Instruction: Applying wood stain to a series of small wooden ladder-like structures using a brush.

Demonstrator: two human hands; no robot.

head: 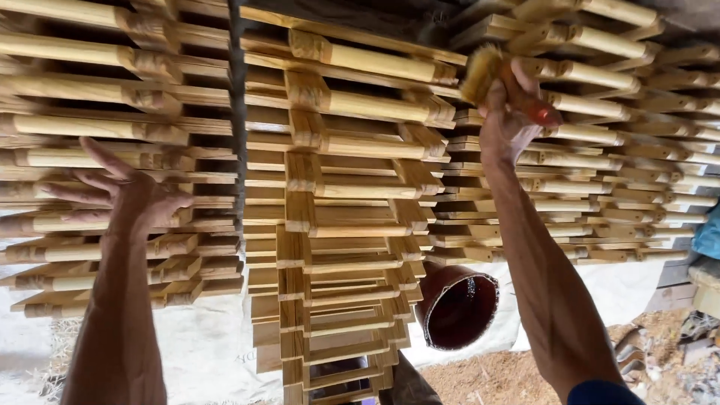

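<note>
- The left hand (133,196) is held with fingers (97,156) spread wide, its palm laid against the left stack of pale varnished wooden slat frames (112,90).
- The middle stack of the same wooden frames (345,187) is seen just right of that hand, untouched.
- A dark red round plastic bucket (459,306) is seen below the middle stack, tilted, on a white sheet (210,352).
- The right hand (511,112) is raised up and right of the middle stack, its fingers closed around a red-handled brush with tan bristles (484,71), whose bristles are pressed to the right stack of frames (615,150).
</note>
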